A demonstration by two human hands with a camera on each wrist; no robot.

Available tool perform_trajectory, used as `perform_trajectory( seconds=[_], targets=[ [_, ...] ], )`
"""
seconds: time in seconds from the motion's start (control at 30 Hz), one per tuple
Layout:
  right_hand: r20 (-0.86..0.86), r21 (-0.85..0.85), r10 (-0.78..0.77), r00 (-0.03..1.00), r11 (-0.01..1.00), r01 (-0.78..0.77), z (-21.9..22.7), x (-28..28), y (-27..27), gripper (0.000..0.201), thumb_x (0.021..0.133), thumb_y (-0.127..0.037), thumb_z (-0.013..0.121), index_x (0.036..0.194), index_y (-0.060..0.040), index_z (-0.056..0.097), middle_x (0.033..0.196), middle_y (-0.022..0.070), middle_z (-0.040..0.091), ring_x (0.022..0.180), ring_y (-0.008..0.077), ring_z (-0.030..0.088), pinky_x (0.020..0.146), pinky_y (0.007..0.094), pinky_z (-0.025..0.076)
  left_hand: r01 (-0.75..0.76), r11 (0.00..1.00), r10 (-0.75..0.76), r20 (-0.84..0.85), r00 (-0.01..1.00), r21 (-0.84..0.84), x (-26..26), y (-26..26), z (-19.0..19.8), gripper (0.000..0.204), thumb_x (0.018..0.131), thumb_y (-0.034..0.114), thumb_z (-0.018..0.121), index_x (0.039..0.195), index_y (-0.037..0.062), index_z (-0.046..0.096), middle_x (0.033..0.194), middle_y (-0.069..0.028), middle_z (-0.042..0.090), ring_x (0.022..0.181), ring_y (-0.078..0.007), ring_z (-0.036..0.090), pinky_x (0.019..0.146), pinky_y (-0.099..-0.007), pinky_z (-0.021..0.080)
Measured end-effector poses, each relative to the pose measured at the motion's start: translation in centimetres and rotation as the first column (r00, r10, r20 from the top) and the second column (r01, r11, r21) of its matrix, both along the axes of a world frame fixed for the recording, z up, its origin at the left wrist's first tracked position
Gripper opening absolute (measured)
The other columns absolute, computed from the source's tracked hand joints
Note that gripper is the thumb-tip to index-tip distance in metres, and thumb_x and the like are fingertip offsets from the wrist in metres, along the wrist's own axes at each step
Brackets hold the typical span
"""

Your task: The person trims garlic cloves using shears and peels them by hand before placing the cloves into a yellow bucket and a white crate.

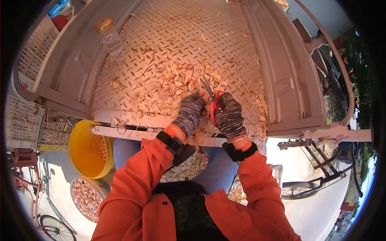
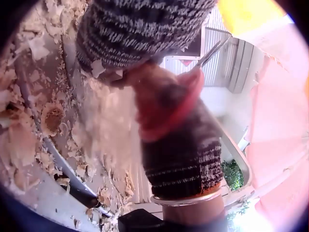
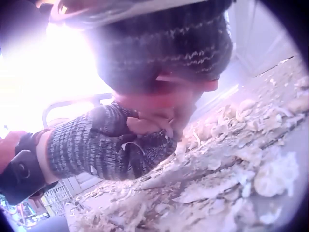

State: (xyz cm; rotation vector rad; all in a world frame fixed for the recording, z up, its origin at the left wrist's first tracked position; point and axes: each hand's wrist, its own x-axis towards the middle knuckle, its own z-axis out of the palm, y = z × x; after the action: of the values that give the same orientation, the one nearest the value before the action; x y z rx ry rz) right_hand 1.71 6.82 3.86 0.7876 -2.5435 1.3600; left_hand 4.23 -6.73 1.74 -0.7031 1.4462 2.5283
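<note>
My right hand (image 1: pixel 230 116), in a dark speckled knit glove, grips red-handled scissors (image 1: pixel 214 105) whose metal blades point away over the pile. Close beside it, my left hand (image 1: pixel 189 113) in a matching glove has its fingers curled at the scissors, pinching what looks like a garlic clove, mostly hidden by the fingers. Bare fingertips of the left hand (image 3: pixel 113 142) show in the right wrist view. A pile of garlic cloves (image 1: pixel 179 80) with pinkish skins lies just beyond both hands. In the left wrist view the red scissor handle (image 2: pixel 193 92) is blurred.
The ridged metal truck bed (image 1: pixel 189 32) has side walls and scattered papery skins. A jar with a golden lid (image 1: pixel 113 43) is by the left wall. Below left are a yellow bucket (image 1: pixel 76 148) and a pail of cloves (image 1: pixel 85 199). A bicycle (image 1: pixel 299 188) is at right.
</note>
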Motion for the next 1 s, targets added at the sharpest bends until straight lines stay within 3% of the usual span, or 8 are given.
perform_trajectory(
  seconds=[0.4,0.57,0.67,0.73,0.8,0.87,0.93,1.0],
  targets=[
    [-0.001,0.249,0.04,0.999,0.968,-0.039,2.9,4.6,6.4,0.025,0.065,-0.015,0.073,0.085,-0.0023,0.062,0.066,0.0106,0.059,0.059,0.0227,0.059,0.056,0.0325,0.047,0.177,0.979,-0.13,-0.365,0.922,0.098,5.7,-0.7,1.7,0.025,0.09,0.013,0.055,0.11,-0.0026,0.058,0.085,-0.0055,0.062,0.074,-0.0121,0.059,0.071,-0.0247,0.051],
    [-0.039,0.354,0.099,0.994,0.932,-0.079,2.4,5.3,7.0,0.025,0.068,-0.017,0.072,0.084,-0.0004,0.062,0.063,0.012,0.059,0.058,0.022,0.06,0.056,0.0332,0.048,0.278,0.921,-0.367,-0.375,0.851,-0.272,6.0,-1.5,1.3,0.023,0.091,0.013,0.053,0.105,-0.0033,0.06,0.078,-0.0045,0.061,0.07,-0.0125,0.058,0.069,-0.0249,0.051],
    [0.384,0.049,0.041,0.922,0.997,-0.064,0.8,5.0,7.3,0.027,0.07,-0.016,0.071,0.088,0.0021,0.061,0.068,0.0148,0.063,0.064,0.0197,0.063,0.06,0.0326,0.049,0.272,0.942,-0.328,-0.367,0.87,-0.197,5.6,-1.1,1.7,0.021,0.09,0.013,0.054,0.103,-0.0026,0.061,0.08,-0.0045,0.061,0.072,-0.0136,0.059,0.069,-0.0252,0.05],
    [0.796,-0.079,-0.032,0.604,0.985,0.156,0.8,2.1,6.8,0.03,0.071,-0.015,0.071,0.092,0.0039,0.061,0.076,0.0177,0.065,0.069,0.0186,0.063,0.063,0.032,0.05,0.251,0.968,-0.244,-0.337,0.909,-0.025,4.9,-1.9,0.6,0.019,0.089,0.013,0.055,0.1,-0.0019,0.061,0.081,-0.0049,0.061,0.073,-0.0144,0.059,0.069,-0.0253,0.05],
    [0.345,0.187,-0.213,0.914,0.97,0.155,-2.5,-3.5,6.9,0.025,0.074,-0.01,0.066,0.096,0.0024,0.061,0.086,0.0195,0.065,0.078,0.0264,0.065,0.068,0.0344,0.05,0.208,0.967,-0.16,-0.29,0.944,0.144,4.4,-2.9,-0.2,0.017,0.088,0.013,0.056,0.097,-0.0012,0.061,0.083,-0.0053,0.061,0.073,-0.0151,0.059,0.07,-0.0254,0.05],
    [0.11,0.472,-0.233,0.966,0.868,0.155,1.4,-4.7,3.3,0.027,0.075,-0.013,0.066,0.098,-0.0002,0.06,0.089,0.0191,0.064,0.082,0.0303,0.063,0.071,0.0363,0.049,0.112,0.921,-0.042,-0.191,0.981,0.372,4.0,-4.3,-0.6,0.014,0.086,0.014,0.058,0.091,0.0007,0.059,0.083,-0.0062,0.06,0.075,-0.0159,0.059,0.072,-0.0252,0.049],
    [0.092,0.377,-0.118,0.989,0.923,0.075,-0.9,-6.6,0.7,0.028,0.075,-0.015,0.066,0.099,-0.0009,0.059,0.088,0.0188,0.063,0.082,0.0314,0.063,0.072,0.037,0.049,0.09,0.926,-0.011,-0.211,0.977,0.368,3.4,-5.2,-0.9,0.016,0.087,0.019,0.058,0.088,0.0027,0.057,0.079,-0.0056,0.059,0.069,-0.0142,0.058,0.064,-0.0231,0.049],
    [0.051,0.27,-0.003,0.999,0.963,-0.011,-3.3,-8.1,-0.6,0.03,0.075,-0.018,0.067,0.099,-0.0016,0.058,0.087,0.0184,0.063,0.081,0.0324,0.062,0.073,0.0377,0.049,0.13,0.992,-0.13,-0.082,0.988,-0.005,2.3,-6.1,0.0,0.019,0.089,0.024,0.058,0.088,0.0041,0.058,0.075,-0.0044,0.057,0.062,-0.0119,0.056,0.054,-0.0216,0.046]
  ],
)
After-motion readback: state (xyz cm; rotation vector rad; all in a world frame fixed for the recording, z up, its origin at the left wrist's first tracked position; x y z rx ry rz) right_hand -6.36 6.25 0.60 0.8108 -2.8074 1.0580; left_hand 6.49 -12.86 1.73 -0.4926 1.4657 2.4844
